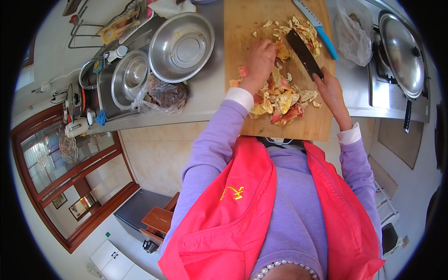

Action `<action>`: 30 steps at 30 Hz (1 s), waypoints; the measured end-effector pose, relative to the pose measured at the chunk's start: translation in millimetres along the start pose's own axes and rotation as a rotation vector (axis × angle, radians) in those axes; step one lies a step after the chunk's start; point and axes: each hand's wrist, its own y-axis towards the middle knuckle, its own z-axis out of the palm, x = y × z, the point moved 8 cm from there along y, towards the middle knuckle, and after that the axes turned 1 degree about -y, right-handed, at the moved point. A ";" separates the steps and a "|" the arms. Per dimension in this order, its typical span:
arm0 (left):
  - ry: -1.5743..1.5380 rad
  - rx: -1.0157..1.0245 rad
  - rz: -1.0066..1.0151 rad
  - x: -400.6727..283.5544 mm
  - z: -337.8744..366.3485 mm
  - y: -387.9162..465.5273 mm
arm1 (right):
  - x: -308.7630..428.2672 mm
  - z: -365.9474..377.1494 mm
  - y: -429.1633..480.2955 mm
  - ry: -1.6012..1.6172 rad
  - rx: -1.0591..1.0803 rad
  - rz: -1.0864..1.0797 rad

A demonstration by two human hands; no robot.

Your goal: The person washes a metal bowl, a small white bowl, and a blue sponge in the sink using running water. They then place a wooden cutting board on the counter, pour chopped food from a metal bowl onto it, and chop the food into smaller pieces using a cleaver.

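My right hand [329,87] grips the handle end of a kitchen knife with a broad dark blade [303,54], which slants up and left over the wooden cutting board [241,17]. Left of that blade, my left hand [259,64] has its fingers curled against a yellow-brown piece of fruit peel [284,53]; its fingertips are partly hidden. Between my wrists lies a heap of larger yellow and red peel pieces [283,99], perhaps pomegranate rind. Smaller chopped bits of peel [308,29] are gathered beyond the blade.
A blue-handled knife [325,40] lies along the board's right edge. Farther right are a clear plastic bag [355,38] and a lidded pan [402,56] on the hob. Leftward stand a large steel basin [182,47], a smaller one [129,78] at the sink, and a bag with dark contents [164,94].
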 end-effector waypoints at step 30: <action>-0.041 0.142 0.017 5.4 30.4 -0.6 | 30.4 25.4 33.1 -0.288 -0.008 -0.140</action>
